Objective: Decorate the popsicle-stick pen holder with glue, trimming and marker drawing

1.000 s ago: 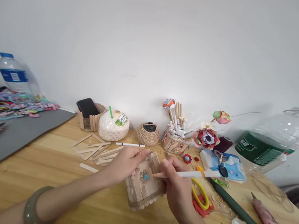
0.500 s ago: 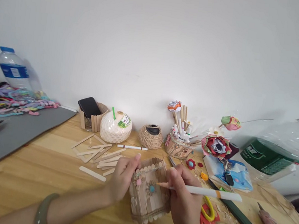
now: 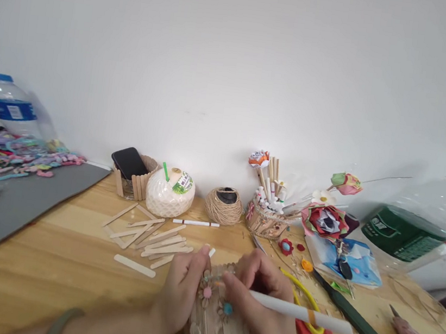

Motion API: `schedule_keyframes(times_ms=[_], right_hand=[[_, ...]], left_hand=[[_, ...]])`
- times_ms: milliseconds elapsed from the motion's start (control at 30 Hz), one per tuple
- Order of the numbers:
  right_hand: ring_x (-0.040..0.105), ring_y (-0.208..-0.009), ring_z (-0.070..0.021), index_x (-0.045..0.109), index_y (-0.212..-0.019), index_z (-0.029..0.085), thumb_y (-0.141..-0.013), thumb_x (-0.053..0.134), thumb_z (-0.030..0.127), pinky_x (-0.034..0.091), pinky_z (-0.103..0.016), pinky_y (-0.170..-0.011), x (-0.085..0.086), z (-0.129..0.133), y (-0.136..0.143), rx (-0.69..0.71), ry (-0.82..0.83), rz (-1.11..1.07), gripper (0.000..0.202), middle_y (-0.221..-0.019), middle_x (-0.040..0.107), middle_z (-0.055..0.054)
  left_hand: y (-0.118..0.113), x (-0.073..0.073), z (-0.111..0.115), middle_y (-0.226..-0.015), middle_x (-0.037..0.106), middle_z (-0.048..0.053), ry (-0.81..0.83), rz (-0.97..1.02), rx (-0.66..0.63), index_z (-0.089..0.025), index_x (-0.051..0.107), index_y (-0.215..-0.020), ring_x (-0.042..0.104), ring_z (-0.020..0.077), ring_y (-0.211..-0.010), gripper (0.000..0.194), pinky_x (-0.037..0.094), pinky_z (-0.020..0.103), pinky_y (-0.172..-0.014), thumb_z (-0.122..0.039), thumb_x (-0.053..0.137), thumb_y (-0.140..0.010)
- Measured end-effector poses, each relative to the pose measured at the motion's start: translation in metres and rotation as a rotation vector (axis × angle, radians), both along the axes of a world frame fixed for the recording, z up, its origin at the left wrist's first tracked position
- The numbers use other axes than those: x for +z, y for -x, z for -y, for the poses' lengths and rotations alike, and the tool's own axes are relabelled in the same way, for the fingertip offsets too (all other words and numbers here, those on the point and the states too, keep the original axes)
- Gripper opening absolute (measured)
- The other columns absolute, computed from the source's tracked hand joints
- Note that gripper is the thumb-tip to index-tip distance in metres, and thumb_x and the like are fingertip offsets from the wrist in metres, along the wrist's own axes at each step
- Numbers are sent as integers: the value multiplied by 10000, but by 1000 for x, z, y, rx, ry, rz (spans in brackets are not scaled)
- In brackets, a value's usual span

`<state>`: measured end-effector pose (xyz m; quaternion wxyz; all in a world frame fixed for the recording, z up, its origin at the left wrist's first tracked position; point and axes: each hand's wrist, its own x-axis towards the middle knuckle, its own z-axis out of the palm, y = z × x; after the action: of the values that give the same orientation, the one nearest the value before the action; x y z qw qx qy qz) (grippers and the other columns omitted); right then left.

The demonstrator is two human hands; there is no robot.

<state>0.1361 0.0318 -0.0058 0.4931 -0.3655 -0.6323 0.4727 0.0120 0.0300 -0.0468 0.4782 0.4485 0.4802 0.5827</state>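
My left hand [image 3: 180, 295] grips the left side of a small box made of wooden craft sticks [image 3: 207, 332], its thumb at the upper edge. On the face toward me are a flower with a pink centre [image 3: 207, 293] and one with a blue centre [image 3: 228, 309]. A white marker [image 3: 295, 308] with an orange band is pinched in my right hand [image 3: 265, 298]. Its tip is at the box face, just right of the pink-centred flower and partly hidden by my fingers. The lower part of the box runs out of view.
Loose craft sticks [image 3: 167, 244] lie left of centre. Behind stand a coconut [image 3: 170, 195], a ball of twine [image 3: 224, 206] and a stick holder with markers [image 3: 267, 223]. At right are yellow-handled scissors [image 3: 320, 331], a dark green stick [image 3: 362, 325] and a large bottle [image 3: 399, 234].
The box has come lower and nearer to me. The marker's tip has gone from beside the blue-centred flower to up by the pink-centred one. My right hand now covers more of the box.
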Motion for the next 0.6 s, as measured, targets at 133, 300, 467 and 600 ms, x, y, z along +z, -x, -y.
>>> schedule_keyframes(times_ms=[133, 300, 467, 600], right_hand=[[368, -426, -76, 347, -561, 215, -796, 599, 256, 300, -176, -404, -5, 2, 0, -55, -102, 44, 347, -484, 415, 67], [373, -406, -77, 358, -541, 215, -768, 617, 249, 292, -189, -396, -5, 6, 2, -128, -166, 123, 346, -464, 426, 65], [403, -394, -82, 374, -533, 212, -770, 608, 222, 307, -188, -384, -4, 4, 0, -118, -272, 239, 334, -454, 478, 50], [441, -395, -89, 381, -536, 212, -785, 605, 240, 330, -191, -389, -7, 4, -1, -119, -286, 278, 336, -459, 519, 37]], left_hand=[[2, -1, 3, -389, 401, -42, -79, -65, -19, -208, 365, -463, 362, 104, -408, 510, 320, 233, -471, -497, 370, -883], [2, 1, 4, -382, 417, -31, -109, -88, -88, -211, 376, -452, 377, 107, -393, 528, 341, 234, -468, -494, 334, -896], [1, 0, 4, -374, 398, -32, -43, -49, -113, -222, 347, -464, 383, 109, -376, 529, 326, 232, -421, -559, 335, -871], [1, 0, 5, -377, 398, -28, -56, -44, -116, -221, 343, -447, 388, 108, -381, 542, 334, 232, -432, -558, 336, -872]])
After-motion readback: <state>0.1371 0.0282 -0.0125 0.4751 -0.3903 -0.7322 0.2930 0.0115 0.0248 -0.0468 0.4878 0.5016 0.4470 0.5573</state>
